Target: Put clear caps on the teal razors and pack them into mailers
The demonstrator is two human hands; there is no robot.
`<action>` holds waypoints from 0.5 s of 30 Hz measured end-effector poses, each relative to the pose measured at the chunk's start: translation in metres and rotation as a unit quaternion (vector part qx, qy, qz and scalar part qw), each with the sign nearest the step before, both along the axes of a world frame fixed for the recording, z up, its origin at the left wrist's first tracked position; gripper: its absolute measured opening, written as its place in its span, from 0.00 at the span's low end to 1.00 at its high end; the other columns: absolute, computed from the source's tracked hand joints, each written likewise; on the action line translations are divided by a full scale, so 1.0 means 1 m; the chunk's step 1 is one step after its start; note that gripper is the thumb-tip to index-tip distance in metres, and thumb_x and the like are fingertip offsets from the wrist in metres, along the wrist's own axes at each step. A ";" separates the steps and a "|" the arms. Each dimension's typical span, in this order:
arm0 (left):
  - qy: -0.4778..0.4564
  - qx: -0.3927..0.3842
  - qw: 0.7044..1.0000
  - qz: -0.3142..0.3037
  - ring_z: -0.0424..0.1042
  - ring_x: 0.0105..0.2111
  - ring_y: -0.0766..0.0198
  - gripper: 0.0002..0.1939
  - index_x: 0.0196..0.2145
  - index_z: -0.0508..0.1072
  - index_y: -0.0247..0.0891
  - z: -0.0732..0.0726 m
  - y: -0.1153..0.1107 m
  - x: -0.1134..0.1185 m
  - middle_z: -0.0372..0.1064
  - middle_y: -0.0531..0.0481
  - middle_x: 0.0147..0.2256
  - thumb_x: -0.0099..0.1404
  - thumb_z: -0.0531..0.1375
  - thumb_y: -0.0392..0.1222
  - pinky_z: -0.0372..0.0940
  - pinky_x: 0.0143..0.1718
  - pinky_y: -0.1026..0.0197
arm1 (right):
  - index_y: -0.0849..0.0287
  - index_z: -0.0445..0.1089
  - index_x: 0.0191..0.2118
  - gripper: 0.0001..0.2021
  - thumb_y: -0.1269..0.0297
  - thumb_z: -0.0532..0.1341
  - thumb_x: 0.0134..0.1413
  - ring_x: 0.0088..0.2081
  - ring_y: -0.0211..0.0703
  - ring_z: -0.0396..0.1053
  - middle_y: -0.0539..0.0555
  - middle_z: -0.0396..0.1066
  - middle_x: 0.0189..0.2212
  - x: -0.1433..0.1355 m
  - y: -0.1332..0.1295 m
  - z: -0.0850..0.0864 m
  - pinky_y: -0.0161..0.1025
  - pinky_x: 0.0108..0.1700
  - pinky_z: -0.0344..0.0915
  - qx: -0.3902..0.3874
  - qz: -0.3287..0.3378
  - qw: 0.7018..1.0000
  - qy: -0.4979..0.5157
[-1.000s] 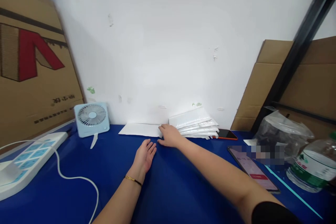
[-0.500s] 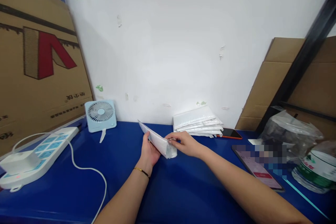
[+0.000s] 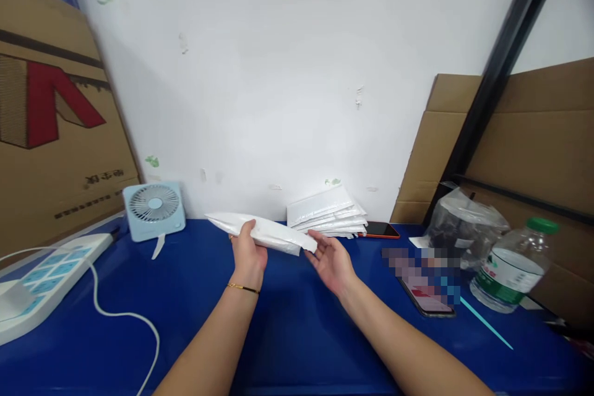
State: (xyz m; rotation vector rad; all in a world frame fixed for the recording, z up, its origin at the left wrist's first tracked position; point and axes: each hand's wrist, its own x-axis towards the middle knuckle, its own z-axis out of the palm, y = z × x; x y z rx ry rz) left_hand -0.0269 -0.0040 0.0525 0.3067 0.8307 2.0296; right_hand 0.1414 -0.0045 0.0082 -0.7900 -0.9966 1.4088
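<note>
Bright, even light — soft sheen on the blue table [image 3: 297,346], edges stretched wide.

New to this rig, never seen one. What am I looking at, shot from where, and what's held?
No robot: these are a person's bare hands. Every picture comes from one head-worn camera looking forward and down.

The left hand holds a white packet. The right hand is at its other end; I can't tell whether it grips.

On the blue surface: at left, a power strip and small fan; at the back, a pile of white packets; at right, two phones and a bottle.
</note>
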 end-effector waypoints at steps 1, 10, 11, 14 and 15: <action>0.047 0.040 0.998 0.020 0.69 0.42 0.67 0.22 0.47 0.58 0.45 0.005 -0.003 0.009 0.66 0.54 0.44 0.55 0.58 0.33 0.65 0.43 0.64 | 0.58 0.69 0.38 0.14 0.63 0.48 0.52 0.44 0.48 0.69 0.57 0.72 0.39 -0.003 0.002 -0.005 0.49 0.45 0.65 -0.068 0.027 0.996 0.059; 0.278 0.177 0.944 0.012 0.65 0.49 0.62 0.40 0.57 0.49 0.49 0.033 -0.028 0.066 0.62 0.49 0.52 0.52 0.64 0.35 0.62 0.49 0.62 | 0.59 0.66 0.33 0.11 0.61 0.49 0.54 0.29 0.42 0.71 0.52 0.72 0.25 0.005 0.018 -0.013 0.41 0.35 0.69 -0.236 0.050 0.946 0.215; 0.279 0.181 0.943 0.015 0.65 0.49 0.63 0.40 0.58 0.48 0.49 0.034 -0.027 0.065 0.61 0.49 0.52 0.52 0.63 0.35 0.62 0.49 0.62 | 0.59 0.65 0.32 0.10 0.61 0.50 0.54 0.27 0.41 0.71 0.52 0.71 0.23 0.008 0.021 -0.014 0.41 0.33 0.69 -0.244 0.040 0.951 0.187; 0.277 0.179 0.944 0.019 0.65 0.49 0.64 0.39 0.58 0.47 0.49 0.030 -0.022 0.059 0.61 0.49 0.52 0.54 0.63 0.36 0.62 0.50 0.62 | 0.59 0.65 0.29 0.10 0.58 0.53 0.52 0.21 0.41 0.68 0.50 0.68 0.19 0.019 0.025 -0.017 0.41 0.26 0.68 -0.209 0.006 0.976 0.054; 0.275 0.171 0.946 0.021 0.65 0.49 0.64 0.38 0.57 0.47 0.49 0.027 -0.020 0.057 0.61 0.49 0.52 0.54 0.62 0.36 0.62 0.49 0.62 | 0.59 0.65 0.28 0.11 0.57 0.55 0.51 0.20 0.41 0.67 0.50 0.67 0.18 0.024 0.026 -0.019 0.41 0.25 0.67 -0.178 -0.002 0.984 0.000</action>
